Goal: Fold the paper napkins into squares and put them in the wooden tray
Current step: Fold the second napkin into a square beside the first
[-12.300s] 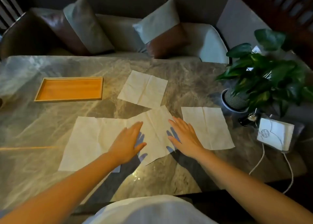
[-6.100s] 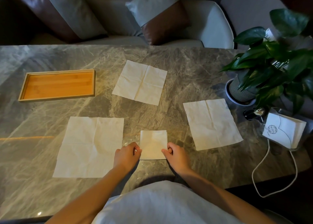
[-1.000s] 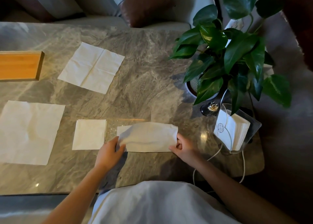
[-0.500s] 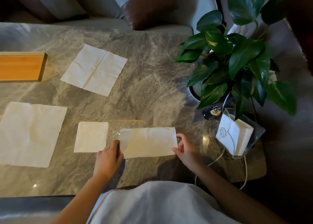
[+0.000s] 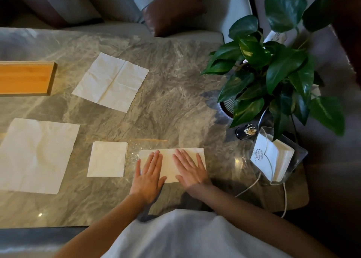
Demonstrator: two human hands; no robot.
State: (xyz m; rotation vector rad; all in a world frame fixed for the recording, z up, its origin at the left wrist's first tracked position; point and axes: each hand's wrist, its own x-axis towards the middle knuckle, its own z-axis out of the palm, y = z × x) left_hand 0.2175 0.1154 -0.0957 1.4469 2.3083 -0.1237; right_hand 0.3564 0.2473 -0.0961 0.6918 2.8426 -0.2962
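A white napkin folded in half (image 5: 169,160) lies as a long rectangle near the table's front edge. My left hand (image 5: 148,174) and my right hand (image 5: 190,170) both press flat on it with straight fingers. To its left lies a napkin folded into a small square (image 5: 107,159). Two unfolded napkins remain: one at the far left (image 5: 35,154) and one further back (image 5: 111,82). The wooden tray (image 5: 27,78) sits at the back left, partly cut off by the frame edge, with nothing visible in it.
A potted plant (image 5: 273,68) stands at the right of the marble table (image 5: 172,105). In front of it are a clear holder with stacked napkins (image 5: 273,160), a small toothpick jar (image 5: 247,131) and a white cable (image 5: 254,185). A sofa with cushions lies beyond the table.
Half a second ago my hands pinched the two ends of the half-folded napkin. Now both lie flat on top of it, pressing it down.
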